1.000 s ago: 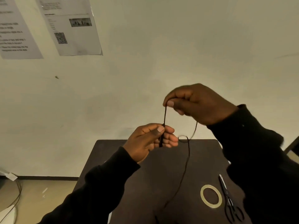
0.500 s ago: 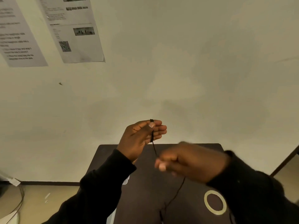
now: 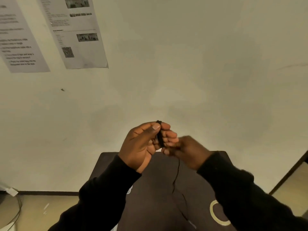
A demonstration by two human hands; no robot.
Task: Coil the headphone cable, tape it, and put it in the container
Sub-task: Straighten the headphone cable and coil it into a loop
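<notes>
My left hand [image 3: 146, 144] is raised above the far edge of the dark table [image 3: 150, 197] and grips a small bundle of black headphone cable [image 3: 160, 135] between thumb and fingers. Just to its right, my right hand [image 3: 190, 150] is blurred and pinches the loose cable strand, which hangs from it and trails down onto the table [image 3: 177, 174]. A roll of pale tape [image 3: 215, 214] lies flat on the table at the lower right, partly behind my right sleeve. No container is in view.
A pale wall fills the upper view, with printed sheets [image 3: 76, 32] pinned at the top left. Floor with cables [image 3: 15, 212] lies left of the table. A dark frame edge [image 3: 291, 172] runs at the far right.
My right hand dropped from above the left hand, swept below it, and now comes up against the left hand's fingers. The left hand rose slightly, and the bundle in it looks thicker.
</notes>
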